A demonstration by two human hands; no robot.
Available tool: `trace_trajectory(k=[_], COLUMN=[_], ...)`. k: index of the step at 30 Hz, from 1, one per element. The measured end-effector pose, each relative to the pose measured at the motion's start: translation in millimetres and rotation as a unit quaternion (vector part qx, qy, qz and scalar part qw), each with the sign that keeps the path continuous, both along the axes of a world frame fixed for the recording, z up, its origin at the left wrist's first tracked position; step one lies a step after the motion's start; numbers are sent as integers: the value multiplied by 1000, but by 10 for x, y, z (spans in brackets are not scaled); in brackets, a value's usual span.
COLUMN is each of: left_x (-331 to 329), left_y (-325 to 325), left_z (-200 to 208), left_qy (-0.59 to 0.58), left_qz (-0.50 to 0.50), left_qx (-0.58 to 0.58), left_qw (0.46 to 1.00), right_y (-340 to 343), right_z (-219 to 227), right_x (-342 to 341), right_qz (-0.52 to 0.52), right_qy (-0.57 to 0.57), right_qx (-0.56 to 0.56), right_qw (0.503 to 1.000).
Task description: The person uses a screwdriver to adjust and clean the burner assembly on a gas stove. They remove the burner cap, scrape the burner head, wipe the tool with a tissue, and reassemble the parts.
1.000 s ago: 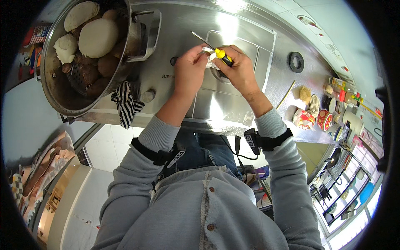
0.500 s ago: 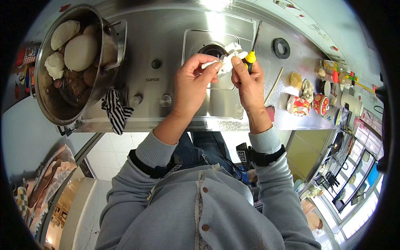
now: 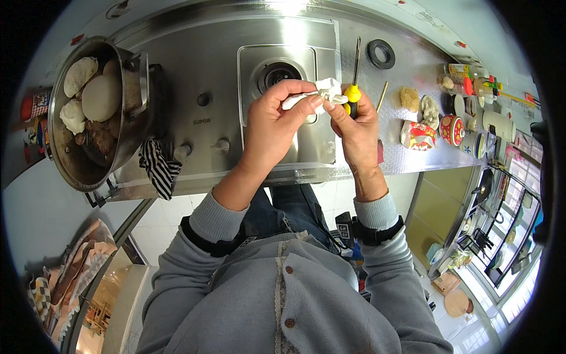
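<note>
Over the right side of a steel gas stove (image 3: 194, 71), my left hand (image 3: 272, 124) pinches a crumpled white tissue (image 3: 328, 88) between thumb and fingers. My right hand (image 3: 361, 134) is closed around a screwdriver (image 3: 352, 92) with a yellow and black handle, its metal shaft pointing away from me. The right thumb also presses against the tissue, so both hands meet at it. Just beyond the left fingers lies the round dark burner opening (image 3: 278, 75). The undersides of the fingers are hidden.
A big steel pot (image 3: 100, 171) of pale rounded food stands at left, a striped cloth (image 3: 159, 168) beside it. On the right counter lie a black ring (image 3: 381, 54), a thin stick (image 3: 382, 94), a sponge (image 3: 408, 99), a red-and-white packet (image 3: 418, 135) and several jars.
The view has shifted, and my hands now sit further right of the burner, which shows more fully. The tissue has been bunched and turned between the fingers; the screwdriver stays in my right hand.
</note>
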State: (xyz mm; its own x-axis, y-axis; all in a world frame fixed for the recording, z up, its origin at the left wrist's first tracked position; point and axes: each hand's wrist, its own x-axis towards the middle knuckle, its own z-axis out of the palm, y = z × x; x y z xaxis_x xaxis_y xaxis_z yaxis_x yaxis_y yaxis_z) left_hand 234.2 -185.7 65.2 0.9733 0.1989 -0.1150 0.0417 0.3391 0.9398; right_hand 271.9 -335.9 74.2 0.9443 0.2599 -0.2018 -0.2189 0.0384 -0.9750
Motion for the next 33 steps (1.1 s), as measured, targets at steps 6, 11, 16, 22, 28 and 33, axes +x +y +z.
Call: trace_trajectory(k=[6,11,16,22,28,33], left_x=[47,53,56,6,-49,-69], left_y=[-126,-192,-273,-480,-526,-497], left_z=[-6,6,-5,-19,5,32], left_qy=[36,-52,-121,-63,78,71], left_qz=[-29,-11,14,46,44,31], left_qx=[4,193,235,55,-284,-324], left_qw=[999,980,964,995,955,943], right_y=[-101,-173,-173,-84,-127,-281], right_z=[62,203,251,180,83,111], right_x=[-43,-16,32,-74,-116,-139], right_qz=[9,-16,-46,-116,-96,-39], right_qy=[-47,71,229,35,-246,-346], right_qx=[-39,-42,78,-14,-191,-223], right_qw=[998,996,969,993,945,910])
